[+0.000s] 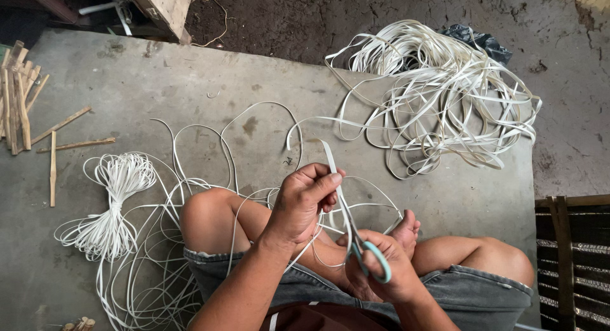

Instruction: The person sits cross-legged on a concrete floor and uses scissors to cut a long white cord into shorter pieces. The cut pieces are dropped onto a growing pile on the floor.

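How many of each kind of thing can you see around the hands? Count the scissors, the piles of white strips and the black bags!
Scissors, teal handles, in the right hand: 1
Heaps of white strip: 2, a big loose tangle and a tied bundle
Black bag: 1
Hands: 2; the left hand pinches a white strip
Total: 6

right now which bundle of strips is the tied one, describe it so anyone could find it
On the grey slab, look left of the seated person's knee, away from the hands. The tied bundle lies there, below the wooden sticks. Unlike the big loose tangle at the slab's far right, it is small and cinched at the middle, fanning into loops at both ends.
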